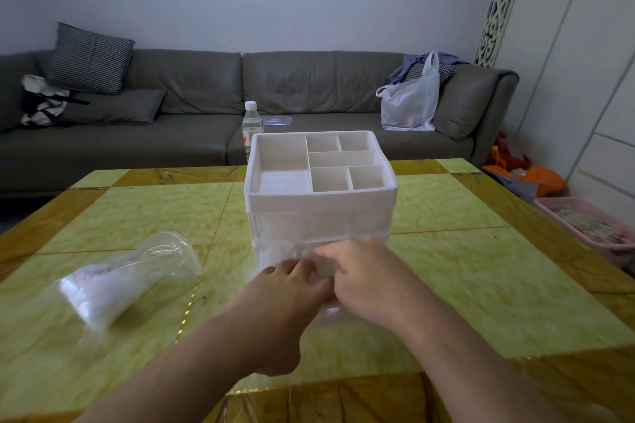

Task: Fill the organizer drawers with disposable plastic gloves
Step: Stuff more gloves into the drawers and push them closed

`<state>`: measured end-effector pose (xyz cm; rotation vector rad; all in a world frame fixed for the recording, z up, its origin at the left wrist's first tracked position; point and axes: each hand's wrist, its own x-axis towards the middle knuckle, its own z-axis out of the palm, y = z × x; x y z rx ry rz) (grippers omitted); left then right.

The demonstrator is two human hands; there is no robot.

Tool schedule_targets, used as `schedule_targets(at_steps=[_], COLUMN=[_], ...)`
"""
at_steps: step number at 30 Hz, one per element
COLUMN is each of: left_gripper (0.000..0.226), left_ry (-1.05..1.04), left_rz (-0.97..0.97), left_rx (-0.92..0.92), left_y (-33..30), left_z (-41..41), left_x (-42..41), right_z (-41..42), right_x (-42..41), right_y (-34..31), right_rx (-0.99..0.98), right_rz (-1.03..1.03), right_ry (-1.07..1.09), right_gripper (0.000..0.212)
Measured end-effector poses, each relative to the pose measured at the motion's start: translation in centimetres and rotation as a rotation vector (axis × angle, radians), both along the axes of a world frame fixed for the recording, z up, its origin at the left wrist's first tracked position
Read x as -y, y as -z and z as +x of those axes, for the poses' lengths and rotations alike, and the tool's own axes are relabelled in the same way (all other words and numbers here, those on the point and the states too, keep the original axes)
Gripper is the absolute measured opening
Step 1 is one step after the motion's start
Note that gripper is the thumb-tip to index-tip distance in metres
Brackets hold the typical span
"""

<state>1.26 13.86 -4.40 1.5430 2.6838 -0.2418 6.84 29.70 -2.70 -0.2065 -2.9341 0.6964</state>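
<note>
A white organizer [321,197] with a compartmented top tray and clear drawers below stands mid-table. A lower drawer looks pulled out toward me, blurred. My left hand [292,288] and my right hand [360,280] are side by side at that drawer's front, fingers curled into crumpled clear plastic gloves [318,268]. How much of the plastic each hand holds is hard to tell through the blur. To the left lies an open clear zip bag [127,282] holding more gloves.
The green and amber table [481,271] has a near edge just below my forearms. A water bottle [252,124] stands behind the organizer. A grey sofa [206,106] with a white carrier bag [410,103] lies beyond; a pink basket [591,227] sits at right.
</note>
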Motion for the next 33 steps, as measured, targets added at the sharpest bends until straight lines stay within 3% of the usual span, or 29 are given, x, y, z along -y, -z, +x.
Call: schedule_targets(at_steps=[4, 9, 13, 16, 18, 20, 22, 24, 31, 33], left_gripper=[0.088, 0.088, 0.089, 0.086, 0.066, 0.037, 0.025, 0.009, 0.03, 0.036], left_ry=[-0.027, 0.01, 0.064, 0.084, 0.008, -0.165, -0.406, -0.503, -0.296, -0.285], left_rz=[-0.017, -0.004, 0.088, 0.287, 0.534, 0.815, 0.926, 0.882, 0.751, 0.8], left_rx=[-0.031, -0.065, -0.091, -0.014, 0.072, 0.054, 0.056, 0.132, 0.095, 0.061], left_y=[-0.4, 0.0, 0.2, -0.2, -0.7, -0.9, -0.9, -0.2, 0.0, -0.1], left_z=[0.5, 0.3, 0.4, 0.7, 1.1, 0.8, 0.2, -0.3, -0.1, 0.1], left_x=[-0.1, -0.1, 1.0, 3.3, 5.0, 6.4, 7.1, 7.2, 5.3, 4.9], right_z=[-1.5, -2.9, -3.7, -3.9, -4.0, -4.1, -3.9, -3.8, -3.5, -3.4], right_x=[0.7, 1.0, 0.9, 0.5, 0.3, 0.2, 0.3, 0.3, 0.3, 0.1], right_y=[0.4, 0.9, 1.4, 1.8, 2.3, 2.8, 2.8, 2.8, 2.5, 2.5], right_rx=[0.124, 0.21, 0.227, 0.178, 0.162, 0.175, 0.161, 0.146, 0.129, 0.141], right_rz=[-0.253, -0.123, -0.164, -0.398, -0.488, -0.458, -0.479, -0.473, -0.527, -0.533], right_ry=[-0.095, -0.166, -0.159, -0.1, -0.089, -0.079, -0.052, -0.063, -0.068, -0.075], right_gripper=[0.053, 0.053, 0.05, 0.043, 0.039, 0.039, 0.044, 0.049, 0.038, 0.042])
